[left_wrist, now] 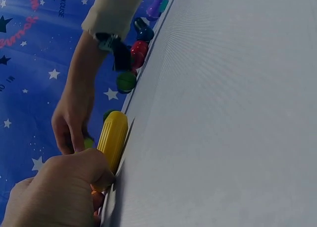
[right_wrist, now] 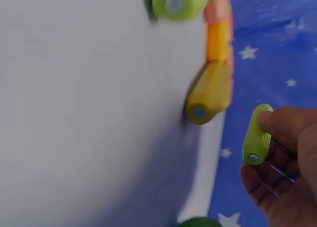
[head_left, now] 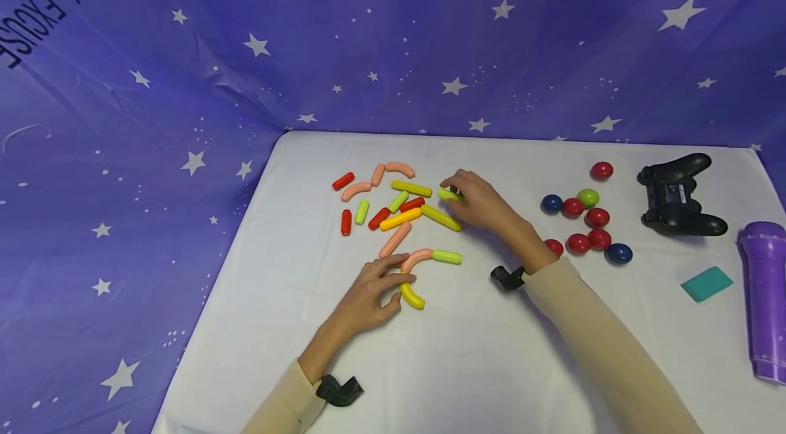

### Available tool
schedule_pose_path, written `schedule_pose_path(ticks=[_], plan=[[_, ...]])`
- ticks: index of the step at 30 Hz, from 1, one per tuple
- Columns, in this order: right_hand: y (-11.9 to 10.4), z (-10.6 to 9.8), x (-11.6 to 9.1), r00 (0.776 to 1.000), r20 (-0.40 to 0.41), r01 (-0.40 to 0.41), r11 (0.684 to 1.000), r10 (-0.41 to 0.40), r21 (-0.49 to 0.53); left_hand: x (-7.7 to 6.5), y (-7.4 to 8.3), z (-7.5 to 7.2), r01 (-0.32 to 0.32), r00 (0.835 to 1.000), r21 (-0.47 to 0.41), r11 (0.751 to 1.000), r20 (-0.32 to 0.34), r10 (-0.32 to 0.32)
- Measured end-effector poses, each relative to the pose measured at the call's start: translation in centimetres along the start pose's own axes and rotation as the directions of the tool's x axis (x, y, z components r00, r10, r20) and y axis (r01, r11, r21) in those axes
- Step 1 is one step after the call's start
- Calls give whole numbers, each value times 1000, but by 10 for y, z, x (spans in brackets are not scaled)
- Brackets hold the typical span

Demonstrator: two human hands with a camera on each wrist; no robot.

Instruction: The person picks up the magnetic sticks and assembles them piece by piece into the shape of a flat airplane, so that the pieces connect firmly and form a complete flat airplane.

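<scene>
My right hand [head_left: 481, 202] pinches a short light green magnetic stick [right_wrist: 257, 135] between thumb and fingers, raised off the table in the right wrist view. My left hand [head_left: 371, 294] holds a curved yellow magnetic stick [head_left: 412, 297], its fingers lying over the place where this meets a curved pink stick [head_left: 417, 257]. Joined to the pink one's far end is a light green stick [head_left: 447, 257]. Beyond the left hand lie loose sticks, among them a straight pink one [head_left: 396, 240], a yellow-orange one [head_left: 400, 219] and a yellow-green one [head_left: 441, 218].
Several red and blue balls, with one green ball [head_left: 588, 198], lie right of the right forearm. Farther right are a black game controller [head_left: 672, 196], a teal card [head_left: 707, 284] and a purple cylinder [head_left: 765, 304]. A starry purple cloth [head_left: 381, 31] hangs behind the white table [head_left: 454, 366].
</scene>
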State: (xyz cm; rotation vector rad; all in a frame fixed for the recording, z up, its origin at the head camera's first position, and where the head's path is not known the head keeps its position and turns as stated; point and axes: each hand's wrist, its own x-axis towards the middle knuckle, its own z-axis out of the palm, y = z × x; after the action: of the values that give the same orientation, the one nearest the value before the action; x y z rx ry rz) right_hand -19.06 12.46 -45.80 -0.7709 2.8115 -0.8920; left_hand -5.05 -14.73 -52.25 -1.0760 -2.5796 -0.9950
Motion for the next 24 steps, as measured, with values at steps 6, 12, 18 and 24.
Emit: schedule_pose_path(ticks=[6, 12, 18, 24], plan=[[-19, 1, -69, 998, -60, 40, 998, -37, 56, -1, 1, 0, -8, 1000, 9, 1000, 2, 8], [-37, 31, -124, 998, 43, 41, 994, -45, 106, 3, 0, -3, -5, 1000, 24, 1000, 9, 5], [-43, 55, -135, 990, 121, 58, 992, -72, 115, 10, -1, -5, 14, 998, 42, 999, 54, -16], [-51, 62, -131, 987, 121, 88, 988, -104, 126, 11, -1, -3, -3, 998, 32, 999, 60, 1]])
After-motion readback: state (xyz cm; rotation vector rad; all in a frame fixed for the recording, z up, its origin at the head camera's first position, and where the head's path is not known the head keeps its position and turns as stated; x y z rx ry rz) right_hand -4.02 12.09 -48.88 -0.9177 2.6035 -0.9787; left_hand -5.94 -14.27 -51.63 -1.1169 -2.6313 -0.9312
